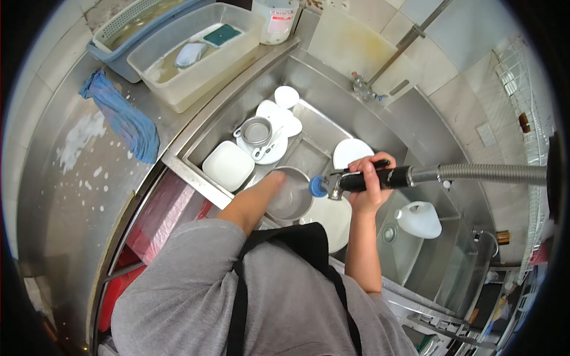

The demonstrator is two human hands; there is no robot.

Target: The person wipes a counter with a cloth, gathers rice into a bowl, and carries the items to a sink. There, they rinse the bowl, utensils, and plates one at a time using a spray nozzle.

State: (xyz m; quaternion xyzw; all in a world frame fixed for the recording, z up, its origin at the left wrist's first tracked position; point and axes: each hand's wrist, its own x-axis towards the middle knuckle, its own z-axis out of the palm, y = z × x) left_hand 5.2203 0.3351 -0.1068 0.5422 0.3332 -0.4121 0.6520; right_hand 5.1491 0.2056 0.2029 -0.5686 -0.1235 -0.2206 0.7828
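My right hand [369, 185] is wrapped round the black handle of a pre-rinse spray nozzle [319, 186] with a blue head, on a flexible metal hose [493, 174]. The head points left, toward a round metal bowl [295, 197] in the sink. My left hand [273, 184] is at the bowl's left side, smeared by motion, so its fingers do not show clearly. Under the nozzle, a large white plate [332, 222] lies beside the bowl. Another white plate [351, 153] is beyond my right hand. A square white dish [228, 165] sits left of the bowl.
Several white dishes, a small metal bowl [256, 132] and spoons [261, 152] lie at the sink's far left. A second basin holds a white plastic jug [419, 219]. On the left counter are a blue cloth [124, 115], a tub [184, 89] with sponges, and a white bucket [275, 26].
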